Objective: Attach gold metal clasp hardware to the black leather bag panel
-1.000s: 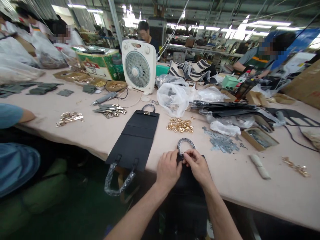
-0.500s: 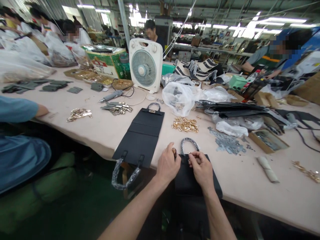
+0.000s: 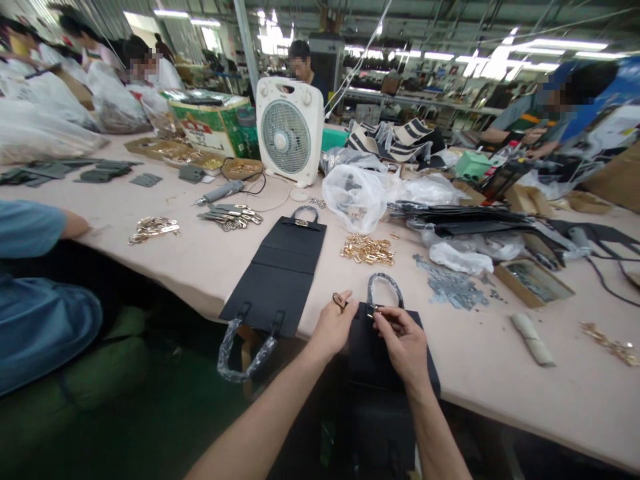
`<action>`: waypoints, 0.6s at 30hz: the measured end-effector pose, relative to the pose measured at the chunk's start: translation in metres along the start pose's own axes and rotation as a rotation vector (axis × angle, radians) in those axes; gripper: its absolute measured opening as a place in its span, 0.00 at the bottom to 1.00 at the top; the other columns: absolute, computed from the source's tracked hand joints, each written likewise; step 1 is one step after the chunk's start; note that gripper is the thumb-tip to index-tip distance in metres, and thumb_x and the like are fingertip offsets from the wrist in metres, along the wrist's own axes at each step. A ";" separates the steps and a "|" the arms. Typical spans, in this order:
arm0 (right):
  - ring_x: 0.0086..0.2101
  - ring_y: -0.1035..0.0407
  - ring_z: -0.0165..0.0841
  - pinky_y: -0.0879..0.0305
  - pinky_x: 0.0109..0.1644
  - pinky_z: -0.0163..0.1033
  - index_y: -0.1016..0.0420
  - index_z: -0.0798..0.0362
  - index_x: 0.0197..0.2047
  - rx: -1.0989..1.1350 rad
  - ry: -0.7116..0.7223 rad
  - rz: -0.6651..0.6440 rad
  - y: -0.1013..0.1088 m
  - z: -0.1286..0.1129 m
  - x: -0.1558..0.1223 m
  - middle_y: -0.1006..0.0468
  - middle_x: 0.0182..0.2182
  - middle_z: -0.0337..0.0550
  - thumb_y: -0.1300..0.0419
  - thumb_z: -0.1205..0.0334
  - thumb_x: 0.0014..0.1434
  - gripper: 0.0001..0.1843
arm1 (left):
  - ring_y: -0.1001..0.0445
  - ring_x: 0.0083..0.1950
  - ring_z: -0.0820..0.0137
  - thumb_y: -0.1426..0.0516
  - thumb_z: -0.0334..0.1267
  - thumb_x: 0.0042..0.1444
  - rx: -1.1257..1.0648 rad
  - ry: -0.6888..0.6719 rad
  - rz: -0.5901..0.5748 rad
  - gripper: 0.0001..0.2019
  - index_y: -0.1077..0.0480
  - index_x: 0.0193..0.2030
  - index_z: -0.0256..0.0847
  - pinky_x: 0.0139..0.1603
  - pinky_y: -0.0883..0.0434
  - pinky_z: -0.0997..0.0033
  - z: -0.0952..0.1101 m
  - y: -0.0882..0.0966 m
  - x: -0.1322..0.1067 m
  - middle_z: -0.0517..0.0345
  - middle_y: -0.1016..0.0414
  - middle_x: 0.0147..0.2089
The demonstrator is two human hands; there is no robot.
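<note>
A black handbag panel (image 3: 373, 357) hangs over the table's front edge below my hands. Its looped handle (image 3: 384, 279), wrapped in clear plastic, lies toward the gold fittings. My left hand (image 3: 336, 323) is closed beside the panel's left edge, with a small gold metal fitting (image 3: 339, 302) between thumb and fingers. My right hand (image 3: 404, 337) pinches a small gold piece (image 3: 372, 312) at the base of the handle; its exact shape is hidden by the fingers. Left of them lies another black handbag panel (image 3: 280, 267) with plastic-wrapped handles at both ends.
Gold fittings (image 3: 367, 249) are heaped behind the handle. Grey metal plates (image 3: 450, 283), a cardboard box (image 3: 534, 283) and a rolled cloth (image 3: 533, 340) lie right. A fan (image 3: 289, 133) stands at the back. A co-worker's sleeve (image 3: 30, 227) is at left.
My left hand has lowered a little, and the gold fitting in it shows more fully. My right fingers have shifted slightly left and down at the handle's base, showing a gold piece there.
</note>
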State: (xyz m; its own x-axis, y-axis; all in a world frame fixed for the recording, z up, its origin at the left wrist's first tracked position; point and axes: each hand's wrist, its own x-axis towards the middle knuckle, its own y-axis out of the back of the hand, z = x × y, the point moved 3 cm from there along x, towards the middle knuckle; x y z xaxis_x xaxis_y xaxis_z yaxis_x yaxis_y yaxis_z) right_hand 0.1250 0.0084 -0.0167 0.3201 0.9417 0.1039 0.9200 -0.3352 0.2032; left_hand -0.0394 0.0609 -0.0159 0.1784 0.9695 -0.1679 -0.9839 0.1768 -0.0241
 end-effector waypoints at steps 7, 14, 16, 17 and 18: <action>0.34 0.21 0.37 0.21 0.39 0.40 0.19 0.52 0.45 0.028 0.004 0.072 0.000 -0.004 -0.006 0.16 0.35 0.45 0.29 0.46 0.60 0.19 | 0.20 0.36 0.65 0.33 0.53 0.58 -0.376 0.063 -0.033 0.23 0.19 0.48 0.32 0.38 0.22 0.69 -0.019 -0.016 0.007 0.50 0.16 0.36; 0.34 0.20 0.36 0.20 0.39 0.40 0.20 0.53 0.45 0.045 -0.079 0.151 -0.007 -0.004 -0.017 0.16 0.37 0.47 0.29 0.45 0.59 0.21 | 0.17 0.44 0.61 0.31 0.52 0.57 -0.355 0.009 0.065 0.23 0.19 0.51 0.36 0.51 0.20 0.60 -0.028 -0.013 0.006 0.49 0.15 0.43; 0.33 0.21 0.35 0.20 0.39 0.39 0.20 0.53 0.44 0.047 -0.081 0.160 -0.009 -0.004 -0.018 0.16 0.37 0.47 0.28 0.45 0.58 0.21 | 0.17 0.48 0.59 0.33 0.52 0.59 -0.306 -0.029 0.071 0.22 0.19 0.52 0.37 0.55 0.21 0.59 -0.029 -0.011 0.005 0.48 0.15 0.47; 0.33 0.21 0.35 0.20 0.39 0.39 0.20 0.53 0.44 0.049 -0.080 0.163 -0.011 -0.004 -0.018 0.16 0.36 0.47 0.28 0.44 0.58 0.21 | 0.18 0.50 0.59 0.34 0.52 0.61 -0.278 -0.051 0.068 0.22 0.19 0.53 0.37 0.57 0.21 0.58 -0.029 -0.011 0.005 0.47 0.15 0.49; 0.33 0.21 0.35 0.21 0.39 0.39 0.20 0.53 0.44 0.051 -0.078 0.166 -0.011 -0.004 -0.018 0.16 0.36 0.46 0.28 0.44 0.58 0.21 | 0.18 0.52 0.58 0.35 0.51 0.62 -0.249 -0.073 0.066 0.21 0.19 0.54 0.38 0.59 0.22 0.58 -0.030 -0.010 0.004 0.47 0.15 0.51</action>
State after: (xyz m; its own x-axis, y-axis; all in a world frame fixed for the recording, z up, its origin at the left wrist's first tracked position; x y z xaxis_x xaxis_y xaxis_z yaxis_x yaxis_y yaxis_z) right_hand 0.1078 -0.0047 -0.0165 0.4834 0.8736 0.0558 0.8627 -0.4862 0.1394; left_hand -0.0289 0.0579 -0.0457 0.1053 0.9888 -0.1061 -0.9631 0.0748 -0.2585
